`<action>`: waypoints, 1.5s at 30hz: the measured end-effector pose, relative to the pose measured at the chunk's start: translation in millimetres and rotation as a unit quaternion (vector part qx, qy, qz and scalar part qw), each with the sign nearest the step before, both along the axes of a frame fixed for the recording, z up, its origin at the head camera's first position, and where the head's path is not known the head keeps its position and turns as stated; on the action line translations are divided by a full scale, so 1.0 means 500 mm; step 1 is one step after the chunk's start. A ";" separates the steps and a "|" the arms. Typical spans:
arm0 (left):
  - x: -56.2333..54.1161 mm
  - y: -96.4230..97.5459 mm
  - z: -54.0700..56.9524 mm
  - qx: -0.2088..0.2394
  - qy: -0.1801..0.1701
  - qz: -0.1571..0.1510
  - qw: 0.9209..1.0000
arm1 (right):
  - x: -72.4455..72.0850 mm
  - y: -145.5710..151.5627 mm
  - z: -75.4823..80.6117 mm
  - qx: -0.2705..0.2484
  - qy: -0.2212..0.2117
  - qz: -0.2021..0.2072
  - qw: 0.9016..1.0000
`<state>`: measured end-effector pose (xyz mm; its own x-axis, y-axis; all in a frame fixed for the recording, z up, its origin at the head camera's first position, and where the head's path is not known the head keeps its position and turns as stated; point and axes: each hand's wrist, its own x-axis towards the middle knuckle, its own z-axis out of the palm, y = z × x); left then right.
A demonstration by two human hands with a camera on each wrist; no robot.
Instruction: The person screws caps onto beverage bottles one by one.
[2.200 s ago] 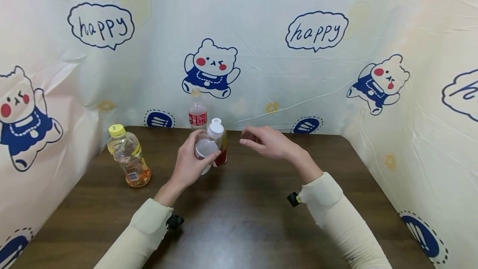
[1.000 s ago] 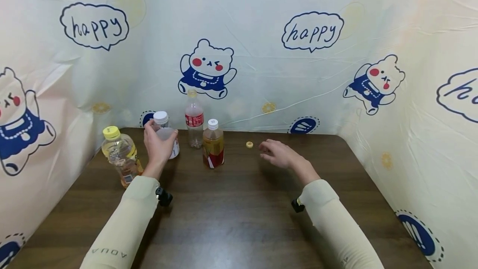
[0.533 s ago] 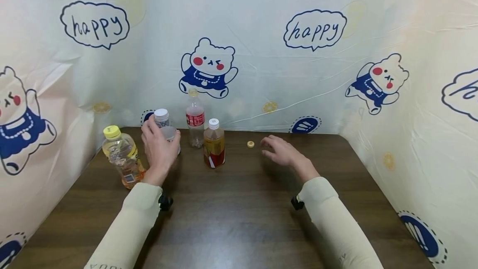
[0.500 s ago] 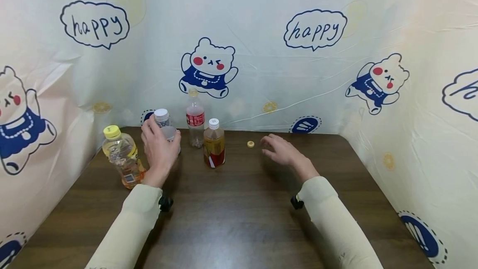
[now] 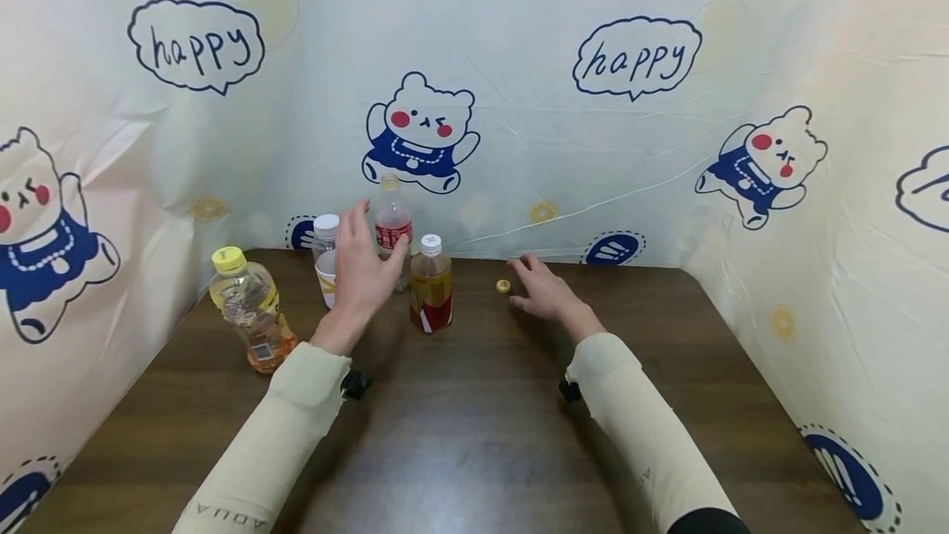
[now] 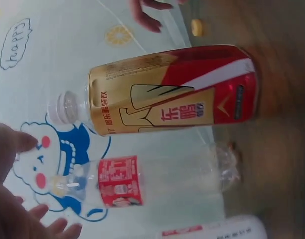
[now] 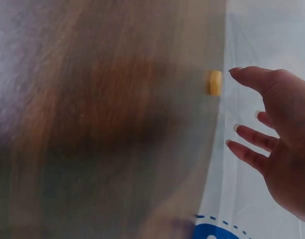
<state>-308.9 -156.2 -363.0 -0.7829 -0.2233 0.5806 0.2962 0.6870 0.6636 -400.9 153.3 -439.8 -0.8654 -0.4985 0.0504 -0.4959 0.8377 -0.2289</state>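
My left hand (image 5: 361, 274) is raised with fingers spread and holds nothing, in front of a clear bottle with a red label (image 5: 393, 235). It hides part of that bottle and of a white-capped bottle (image 5: 324, 254) to the left. The left wrist view shows a gap between its fingers and the red-label bottle (image 6: 120, 182). Low over the table, my right hand (image 5: 547, 293) has its fingers extended beside a small yellow cap (image 5: 502, 286). Thumb and fingers look apart from the cap (image 7: 215, 82) in the right wrist view.
Just right of the red-label bottle stands a gold-and-red drink bottle (image 5: 432, 291) with a white cap. A yellow-capped bottle (image 5: 252, 311) with some amber liquid stands at the table's left. Behind the dark wooden table (image 5: 460, 427) hangs a printed curtain (image 5: 519, 138).
My left hand carried the white-capped bottle leftward, set it down and let go, then moved right toward the red-label bottle. My right hand moved right, then slightly back toward the yellow cap.
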 end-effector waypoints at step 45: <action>-0.067 -0.014 0.037 0.017 -0.078 -0.065 0.995 | -0.016 -0.067 -0.046 0.007 -0.007 -0.011 1.000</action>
<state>-342.2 -163.4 -344.4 -0.8868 -0.1311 0.4432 0.2729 0.6255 0.7309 -408.7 119.9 -462.8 -0.8763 -0.4807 0.0315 -0.4748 0.8510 -0.2245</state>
